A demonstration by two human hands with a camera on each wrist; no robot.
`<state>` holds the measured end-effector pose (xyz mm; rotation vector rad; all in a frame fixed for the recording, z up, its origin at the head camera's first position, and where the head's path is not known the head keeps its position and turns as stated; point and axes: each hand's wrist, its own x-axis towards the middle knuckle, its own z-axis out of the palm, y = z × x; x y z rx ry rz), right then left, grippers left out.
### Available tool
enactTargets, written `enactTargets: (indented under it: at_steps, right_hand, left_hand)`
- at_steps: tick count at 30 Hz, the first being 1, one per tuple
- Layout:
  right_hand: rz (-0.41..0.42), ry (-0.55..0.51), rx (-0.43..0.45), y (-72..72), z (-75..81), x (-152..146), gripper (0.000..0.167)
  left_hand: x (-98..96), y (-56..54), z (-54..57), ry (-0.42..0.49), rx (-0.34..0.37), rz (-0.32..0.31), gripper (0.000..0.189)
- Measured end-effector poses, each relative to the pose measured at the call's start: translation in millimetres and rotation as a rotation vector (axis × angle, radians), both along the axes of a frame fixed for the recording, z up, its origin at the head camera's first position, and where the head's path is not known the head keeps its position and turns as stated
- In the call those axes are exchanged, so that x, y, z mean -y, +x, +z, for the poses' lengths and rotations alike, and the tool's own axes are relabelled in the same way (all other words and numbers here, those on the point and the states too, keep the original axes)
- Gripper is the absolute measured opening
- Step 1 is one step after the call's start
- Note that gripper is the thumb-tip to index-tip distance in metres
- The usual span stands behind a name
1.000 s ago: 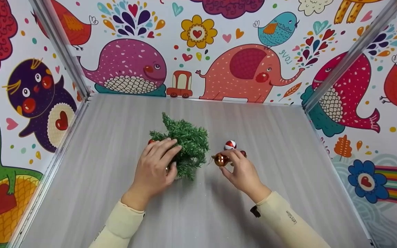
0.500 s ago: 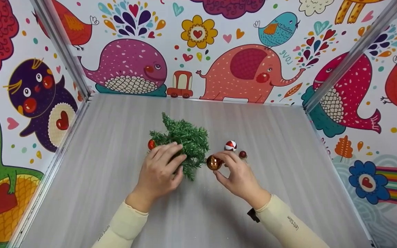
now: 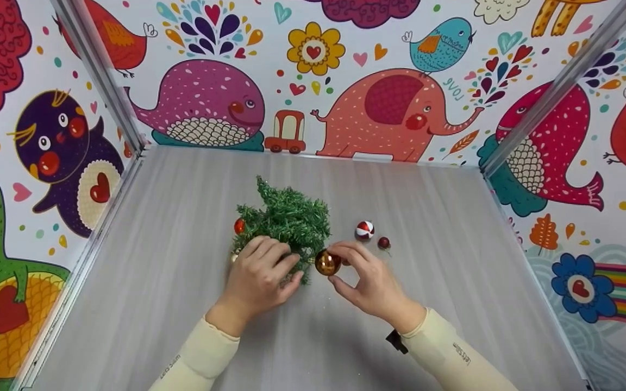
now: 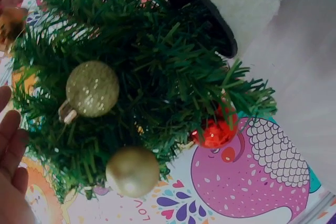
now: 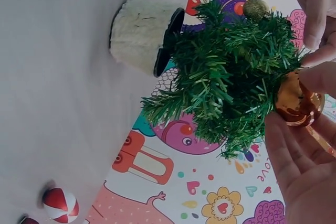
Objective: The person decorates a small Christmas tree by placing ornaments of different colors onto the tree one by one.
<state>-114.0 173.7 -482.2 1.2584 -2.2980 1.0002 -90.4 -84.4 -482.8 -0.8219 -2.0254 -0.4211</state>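
Note:
A small artificial Christmas tree [image 3: 294, 217] stands on the table in a white pot with a dark rim [image 5: 142, 32]. A glittery gold bauble [image 4: 93, 88], a matte gold bauble [image 4: 133, 172] and a shiny red bauble [image 4: 216, 129] hang among its branches. My right hand [image 3: 373, 282] pinches a shiny copper-gold bauble [image 3: 327, 262] between thumb and fingers, close against the tree's right side. At the tree's near side is my left hand [image 3: 263, 277], its fingers loosely bent by the branches. No thing shows in its grip.
On the table right of the tree lie a red-and-white striped bauble [image 3: 364, 230] and a small dark red bauble [image 3: 383, 242]. Walls printed with cartoon animals [image 3: 389, 117] enclose the grey table [image 3: 432, 217] at the back and sides.
My right hand has carried the copper-gold bauble leftward from the loose baubles to the tree. My left hand has slid slightly toward me and right, uncovering more of the red bauble.

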Motion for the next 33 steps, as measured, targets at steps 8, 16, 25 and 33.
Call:
enactTargets:
  at_steps: [8,16,25,33]
  right_hand:
    - [0.079,-0.066,0.019,0.6,0.6,5,0.053]
    - [0.109,-0.102,0.005,1.0,1.1,8,0.054]
    - [0.085,-0.116,0.027,2.2,-8.8,7,0.054]
    - [0.068,-0.108,0.101,8.1,-26.8,11,0.052]
  left_hand:
    - [-6.4,-1.1,-6.9,0.000,0.094,0.013,0.024]
    - [-11.7,-1.4,-5.4,0.104,0.115,0.008,0.007]
    - [-5.5,1.4,1.8,0.142,0.074,0.033,0.004]
    - [0.2,4.5,4.0,0.159,0.074,0.000,0.007]
